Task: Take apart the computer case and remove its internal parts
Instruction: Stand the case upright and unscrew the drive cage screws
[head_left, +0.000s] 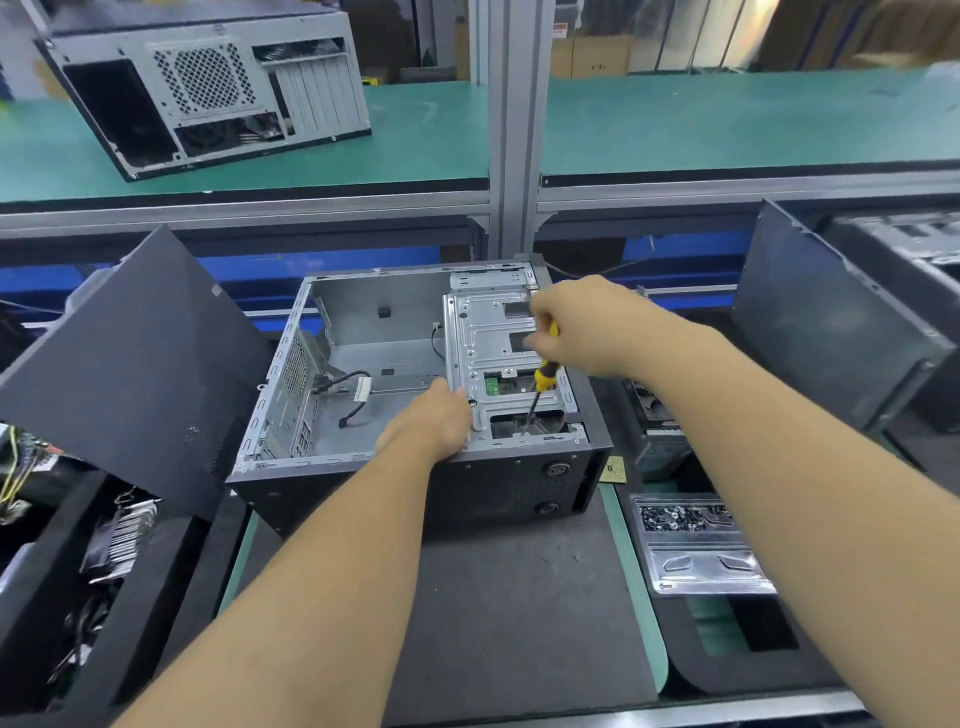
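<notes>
An open black computer case (498, 488) lies on its side on a dark mat, its bare metal interior facing up. A silver drive cage (488, 332) fills its right half. My right hand (587, 327) grips a yellow-and-black screwdriver (544, 376), whose tip points down into an opening at the cage's near end. My left hand (436, 421) holds the near left corner of the cage, fingers curled over its edge. A loose black cable with a white plug (358, 387) lies on the case floor.
A black side panel (135, 364) leans at the left. A clear tray of screws (685, 525) sits at the right beside a small chip (614, 470). Bins of removed parts (78, 571) stand at the left, more cases at the right (841, 322) and on the upper shelf (208, 88).
</notes>
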